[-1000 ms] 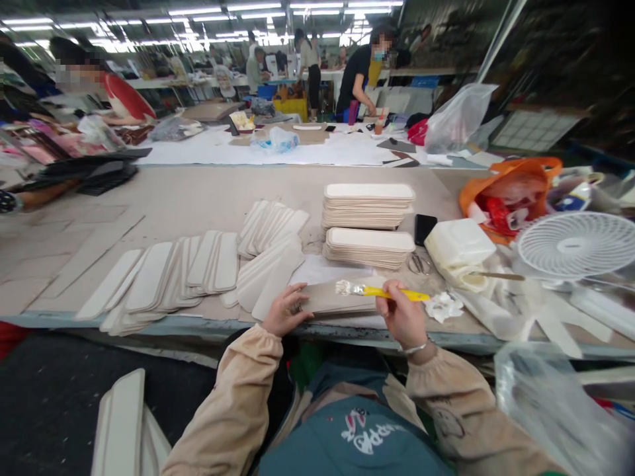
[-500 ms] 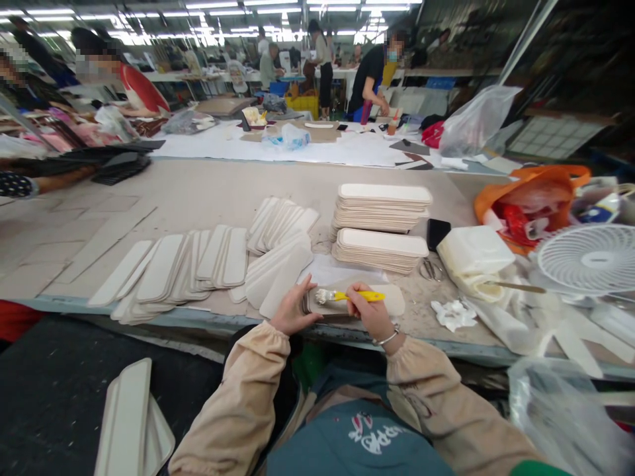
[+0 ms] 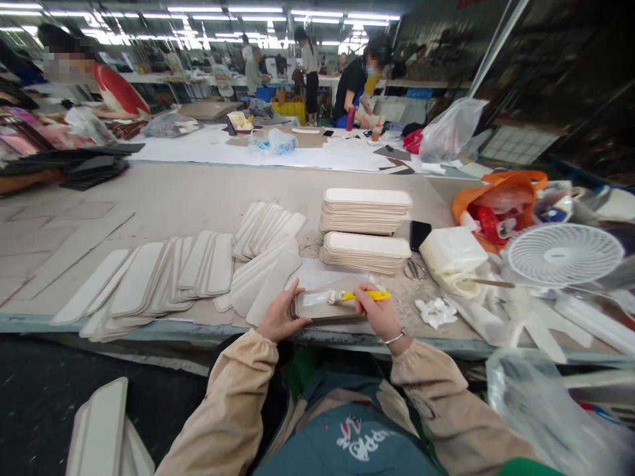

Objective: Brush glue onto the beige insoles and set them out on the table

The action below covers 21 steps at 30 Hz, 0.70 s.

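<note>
In my right hand [image 3: 380,311] is a paintbrush with a yellow handle [image 3: 351,295]. Its bristles, loaded with something white, touch the top of a long beige board [image 3: 317,309] with a rounded end. A wet white streak runs from the board's left part to the bristles. My left hand [image 3: 282,314] grips the board's left end, thumb along the near edge and fingers at the far side. More boards seem to lie under it. Left of this hand, pale boards [image 3: 270,277] lie fanned out. Two neat stacks of boards [image 3: 366,246] stand beyond my right hand.
To the right are scissors [image 3: 414,270], a phone [image 3: 420,234], a white container [image 3: 454,251] with a stick across it, crumpled tissue [image 3: 436,311], a white round fan grille [image 3: 564,254] and an orange bag [image 3: 496,192]. Loose boards [image 3: 99,430] lie low at left. Co-workers stand beyond the table.
The brush has moved right along the board, leaving a white streak behind it. My left hand keeps its hold on the board's end. The whole view has shifted slightly.
</note>
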{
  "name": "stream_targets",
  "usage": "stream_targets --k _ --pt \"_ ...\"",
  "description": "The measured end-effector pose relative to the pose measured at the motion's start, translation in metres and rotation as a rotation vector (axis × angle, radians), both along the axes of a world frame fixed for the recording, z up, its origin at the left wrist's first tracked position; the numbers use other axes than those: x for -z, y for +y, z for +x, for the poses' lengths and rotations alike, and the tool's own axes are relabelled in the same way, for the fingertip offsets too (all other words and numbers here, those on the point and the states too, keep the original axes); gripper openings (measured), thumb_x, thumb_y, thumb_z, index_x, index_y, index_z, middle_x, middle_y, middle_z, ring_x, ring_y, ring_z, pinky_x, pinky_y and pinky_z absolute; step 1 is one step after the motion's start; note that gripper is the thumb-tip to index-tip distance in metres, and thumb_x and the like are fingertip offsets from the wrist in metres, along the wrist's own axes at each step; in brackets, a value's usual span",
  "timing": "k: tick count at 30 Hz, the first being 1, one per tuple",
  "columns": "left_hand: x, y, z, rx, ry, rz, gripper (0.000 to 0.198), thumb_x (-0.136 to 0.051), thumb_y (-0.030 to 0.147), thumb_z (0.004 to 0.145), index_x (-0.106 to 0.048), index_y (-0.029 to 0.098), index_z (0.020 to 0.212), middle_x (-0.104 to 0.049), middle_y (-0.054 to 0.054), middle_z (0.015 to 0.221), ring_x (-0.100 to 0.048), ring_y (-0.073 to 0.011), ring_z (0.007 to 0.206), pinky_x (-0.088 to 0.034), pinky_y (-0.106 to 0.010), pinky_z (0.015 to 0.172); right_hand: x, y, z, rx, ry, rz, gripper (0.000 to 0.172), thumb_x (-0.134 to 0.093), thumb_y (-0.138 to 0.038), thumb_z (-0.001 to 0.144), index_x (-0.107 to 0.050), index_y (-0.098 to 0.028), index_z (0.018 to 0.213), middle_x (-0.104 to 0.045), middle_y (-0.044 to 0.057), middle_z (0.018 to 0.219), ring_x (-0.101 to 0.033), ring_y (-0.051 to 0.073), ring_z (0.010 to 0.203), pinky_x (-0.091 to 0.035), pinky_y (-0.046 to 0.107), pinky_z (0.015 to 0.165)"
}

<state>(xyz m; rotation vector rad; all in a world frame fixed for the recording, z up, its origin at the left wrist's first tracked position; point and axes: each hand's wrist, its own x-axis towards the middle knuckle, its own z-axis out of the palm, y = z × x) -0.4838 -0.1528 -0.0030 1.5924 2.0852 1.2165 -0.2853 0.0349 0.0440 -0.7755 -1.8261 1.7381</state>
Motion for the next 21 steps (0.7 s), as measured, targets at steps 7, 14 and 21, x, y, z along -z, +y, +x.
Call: stream_targets --k 7,14,21 --pt "-0.003 0.000 0.001 -0.015 0.028 0.011 0.096 -0.075 0.037 0.075 -0.023 0.017 0.153 -0.061 -0.016 0.130 -0.059 -0.0308 0.120 -0.046 -0.046 0.104 0.000 0.041 0.050 0.170 -0.051 0.072 0.038 -0.062 -0.057 0.084 -0.055 -0.021 0.075 -0.052 -0.004 0.050 -0.039 0.011 0.044 -0.029 0.025 0.044" --pt "-0.001 -0.001 0.000 -0.020 0.048 0.015 0.093 -0.072 0.037 0.077 -0.023 0.017 0.153 -0.061 -0.016 0.131 -0.058 -0.0304 0.121 -0.046 -0.047 0.105 -0.003 0.057 0.080 0.246 -0.081 0.155 0.036 -0.061 -0.054 0.086 -0.055 -0.020 0.076 -0.051 -0.003 0.052 -0.042 0.011 0.048 -0.032 0.023 0.046" --pt "0.001 -0.001 0.001 -0.020 0.044 -0.012 0.096 -0.075 0.041 0.074 -0.025 0.017 0.153 -0.061 -0.017 0.132 -0.057 -0.0315 0.122 -0.046 -0.048 0.104 -0.014 0.001 0.026 0.145 0.077 -0.082 0.038 -0.064 -0.058 0.081 -0.052 -0.022 0.076 -0.050 -0.004 0.048 -0.038 0.011 0.042 -0.030 0.023 0.041"
